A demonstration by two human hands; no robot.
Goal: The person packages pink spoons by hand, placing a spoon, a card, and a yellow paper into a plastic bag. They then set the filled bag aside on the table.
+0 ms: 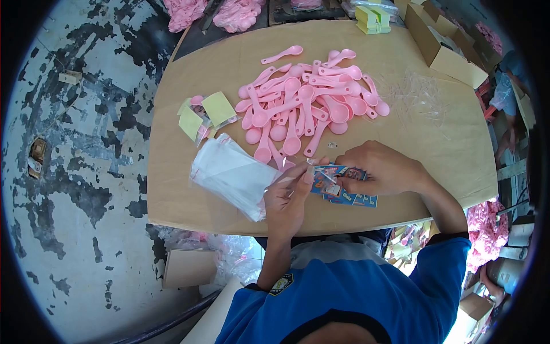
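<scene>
My left hand (pixel 286 195) is closed, thumb against fingers, on a clear plastic bag (pixel 290 164) at the table's near side. Facing it, my right hand (pixel 384 169) has its fingers curled and pinched on a blue printed card (pixel 326 182). More blue printed cards (pixel 366 200) lie overlapping beneath that hand. Left of my left hand is a stack of clear plastic bags (pixel 232 175). Just beyond both hands lies a big heap of pink plastic spoons (pixel 292 86), and one pink spoon (pixel 282 54) rests apart at the far side.
Packed pieces with yellow cards (pixel 219 109) lie left of the spoons. A yellow card stack (pixel 372 20) and an open cardboard box (pixel 447 49) stand at the far right. Thin clear strands (pixel 417 97) litter the brown-covered table (pixel 464 149). Another person's hand (pixel 507 140) shows at right.
</scene>
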